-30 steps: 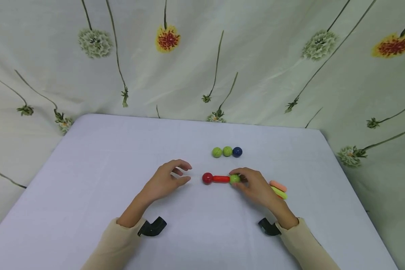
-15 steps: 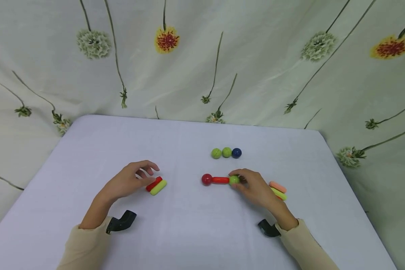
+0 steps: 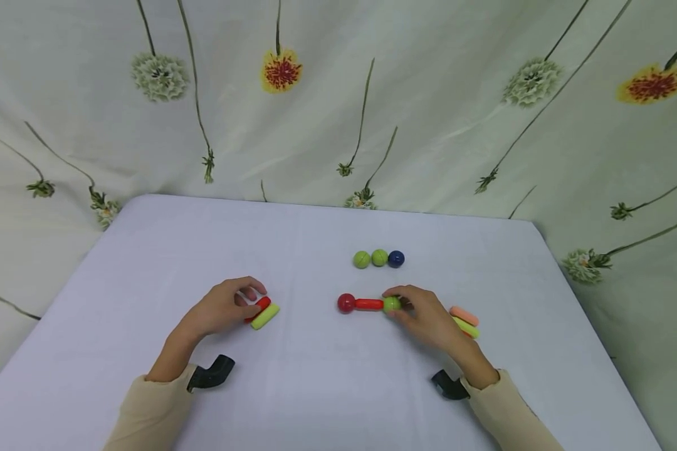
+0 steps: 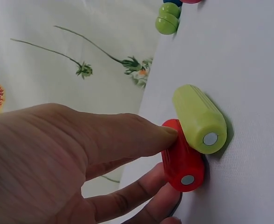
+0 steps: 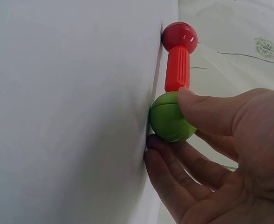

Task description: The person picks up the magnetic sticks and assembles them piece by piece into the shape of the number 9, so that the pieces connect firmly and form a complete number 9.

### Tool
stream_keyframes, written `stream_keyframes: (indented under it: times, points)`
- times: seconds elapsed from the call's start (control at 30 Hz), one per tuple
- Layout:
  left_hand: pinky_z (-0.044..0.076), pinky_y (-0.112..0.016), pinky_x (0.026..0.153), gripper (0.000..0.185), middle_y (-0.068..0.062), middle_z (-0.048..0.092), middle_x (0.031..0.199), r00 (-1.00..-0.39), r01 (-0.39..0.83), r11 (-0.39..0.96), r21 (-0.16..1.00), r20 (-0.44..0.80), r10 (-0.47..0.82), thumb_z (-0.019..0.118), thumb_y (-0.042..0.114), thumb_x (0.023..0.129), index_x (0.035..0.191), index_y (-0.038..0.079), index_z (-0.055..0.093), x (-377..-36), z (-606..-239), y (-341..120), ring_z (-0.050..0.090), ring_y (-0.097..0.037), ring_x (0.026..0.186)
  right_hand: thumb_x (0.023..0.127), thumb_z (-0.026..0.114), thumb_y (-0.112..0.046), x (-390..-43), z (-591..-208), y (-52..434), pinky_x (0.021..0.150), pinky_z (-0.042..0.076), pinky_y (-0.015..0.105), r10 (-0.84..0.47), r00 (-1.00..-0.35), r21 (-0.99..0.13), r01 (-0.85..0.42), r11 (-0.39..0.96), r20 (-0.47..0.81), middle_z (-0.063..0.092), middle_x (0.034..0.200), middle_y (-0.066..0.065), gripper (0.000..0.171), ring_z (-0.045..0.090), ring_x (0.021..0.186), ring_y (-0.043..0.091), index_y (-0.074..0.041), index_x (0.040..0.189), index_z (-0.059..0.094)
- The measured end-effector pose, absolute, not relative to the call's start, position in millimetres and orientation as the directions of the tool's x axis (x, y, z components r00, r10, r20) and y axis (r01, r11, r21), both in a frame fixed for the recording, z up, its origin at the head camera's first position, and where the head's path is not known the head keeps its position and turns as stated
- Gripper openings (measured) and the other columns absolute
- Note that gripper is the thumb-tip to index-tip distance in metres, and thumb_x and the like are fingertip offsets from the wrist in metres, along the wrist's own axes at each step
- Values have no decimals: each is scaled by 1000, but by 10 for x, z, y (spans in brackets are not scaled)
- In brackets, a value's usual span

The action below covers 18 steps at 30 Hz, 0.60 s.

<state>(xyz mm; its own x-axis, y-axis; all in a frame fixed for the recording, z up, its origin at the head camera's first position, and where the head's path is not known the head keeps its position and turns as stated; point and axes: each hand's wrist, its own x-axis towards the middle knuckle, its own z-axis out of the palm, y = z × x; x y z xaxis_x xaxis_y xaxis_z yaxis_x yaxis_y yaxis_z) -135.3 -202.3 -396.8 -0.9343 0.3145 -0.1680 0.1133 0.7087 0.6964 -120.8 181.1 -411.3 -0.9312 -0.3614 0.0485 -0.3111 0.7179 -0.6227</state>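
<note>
My left hand (image 3: 221,308) pinches the red stick (image 4: 182,161), left of centre in the head view, with the yellow-green stick (image 4: 198,118) touching its far side. My right hand (image 3: 427,313) grips the green ball (image 5: 170,117) (joined by an orange-red rod (image 5: 177,68) to a red ball (image 5: 179,36)) right of centre on the white table (image 3: 316,388).

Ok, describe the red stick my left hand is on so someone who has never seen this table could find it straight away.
On the white table, look near the front, left of the middle, where the left hand rests. Its fingers pinch a short red stick lying flat, side by side with a yellow-green stick. Unlike the red stick at the right hand, it has no ball on either end.
</note>
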Motion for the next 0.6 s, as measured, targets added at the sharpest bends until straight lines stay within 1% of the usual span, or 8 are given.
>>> stream_keyframes:
  times: [0.23,0.47,0.6]
  points:
    - [44,-29,70,23,-6,61,94,-945,123,743,658,-151,290,63,15,86,108,11,62,-1321,-3910,-1983,57,-19,86,85,68,-14,-1212,-4133,1815,86,52,34,-357,-933,-620,-308,722,47,64,110,0,31,61,95,14,-16,115,62]
    - [43,-28,65,24,-7,65,95,-974,77,779,622,-121,192,63,16,83,107,11,63,-1338,-3969,-1949,60,-19,86,85,69,-13,-1212,-4135,1806,85,53,34,-341,-939,-624,-286,727,33,65,109,-1,30,61,94,14,-16,114,63]
    - [44,-28,64,24,-6,65,93,-981,79,778,623,-92,173,64,15,82,106,11,63,-1346,-3997,-1940,61,-20,86,85,69,-13,-1214,-4130,1800,86,53,34,-337,-941,-620,-281,732,28,65,109,0,31,61,94,14,-16,115,63]
